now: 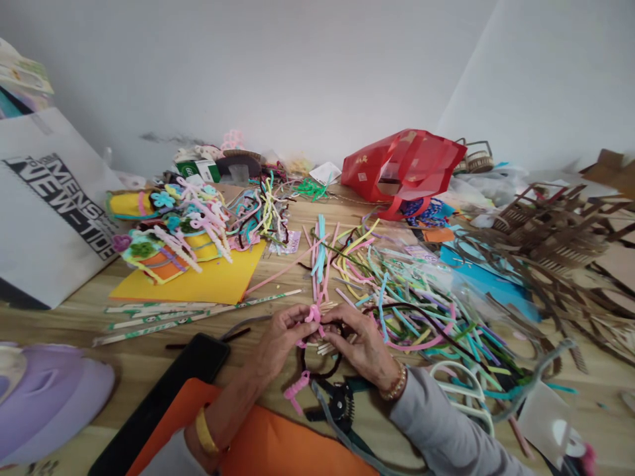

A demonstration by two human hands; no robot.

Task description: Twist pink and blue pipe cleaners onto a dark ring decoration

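My left hand (280,340) and my right hand (362,344) meet over the wooden table (149,330), both pinched on a pink pipe cleaner (312,316) wound around thin sticks. A coiled pink end (296,387) hangs below my left hand. A dark wire loop (307,360) curves under my fingers. Pliers (340,403) lie just below my right wrist, which wears a gold bracelet.
A heap of coloured pipe cleaners (397,291) spreads to the right. Finished pipe-cleaner flowers (178,231) lie on yellow paper (218,281). A black phone (163,396), orange sheet (278,443), red bag (407,162), brown wicker strips (555,244), white tote (44,211) and lilac object (44,396) surround me.
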